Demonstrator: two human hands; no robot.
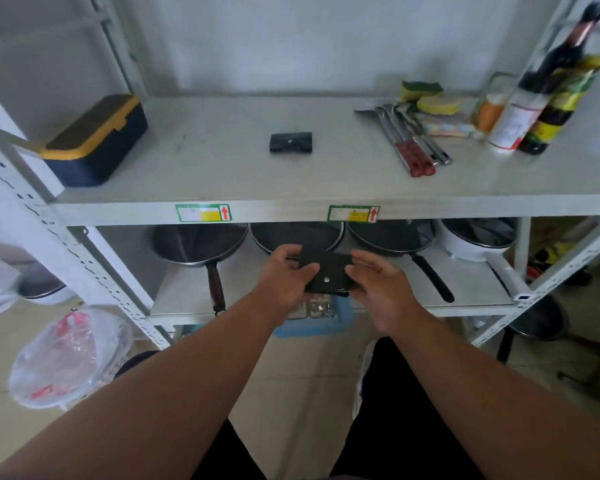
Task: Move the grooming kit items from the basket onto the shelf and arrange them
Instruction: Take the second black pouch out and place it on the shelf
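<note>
Both hands hold a black grooming kit case [327, 273] with a silver snap, in front of the lower shelf. My left hand [284, 277] grips its left side, thumb across the front. My right hand [378, 284] holds its right side, fingers behind it. A second black case [290, 142] lies flat on the middle of the grey upper shelf [222, 174]. Below my hands sits a blue basket [342, 318] with a few small metal items inside, mostly hidden by my hands.
On the upper shelf stand a navy and yellow box [96, 140] at the left, metal utensils [409, 140], sponges [426, 97] and bottles [548, 98] at the right. Pans [201, 242] fill the lower shelf. A plastic bag [70, 355] lies on the floor at left.
</note>
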